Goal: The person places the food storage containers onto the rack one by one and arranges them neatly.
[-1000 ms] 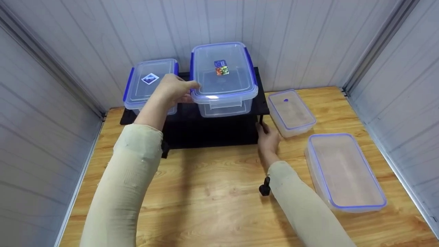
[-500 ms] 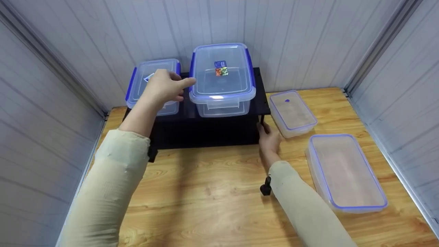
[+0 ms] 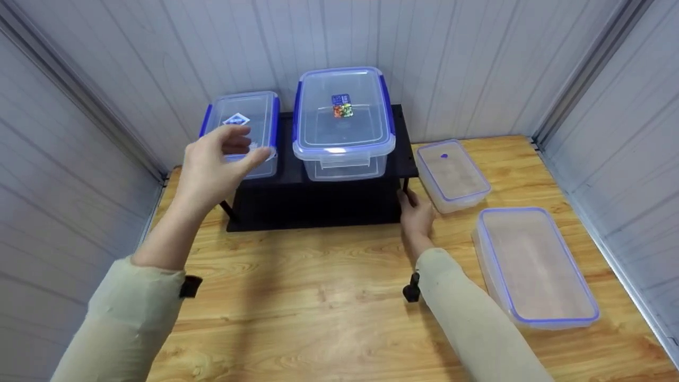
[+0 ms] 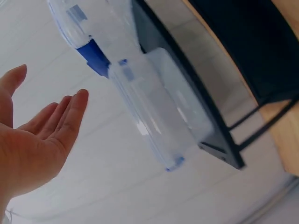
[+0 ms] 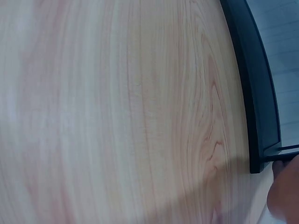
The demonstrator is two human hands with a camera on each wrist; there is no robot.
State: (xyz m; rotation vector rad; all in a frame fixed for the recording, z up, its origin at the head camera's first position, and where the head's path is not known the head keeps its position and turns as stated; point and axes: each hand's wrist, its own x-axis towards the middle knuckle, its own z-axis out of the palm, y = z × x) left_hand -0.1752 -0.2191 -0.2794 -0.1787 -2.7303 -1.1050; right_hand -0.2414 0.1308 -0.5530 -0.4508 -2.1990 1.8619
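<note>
A black two-tier rack stands against the back wall with two clear lidded food containers on top. The larger container, with blue side clips and a fruit sticker, sits right of centre. A smaller container with a diamond label is at the left, partly behind my left hand. That hand is in the air with nothing in it, fingers relaxed; the left wrist view shows its palm apart from the containers. My right hand holds the rack's front right post, and only part of it shows in the right wrist view.
Right of the rack, a small container with a lavender rim lies on the wooden table. A larger rectangular container lies in front of it, near the right wall. White panel walls enclose the back and sides.
My left hand has come away from the larger container's front left edge and moved left and toward me. The right hand stays on the post, and the containers look unmoved over the last half second.
</note>
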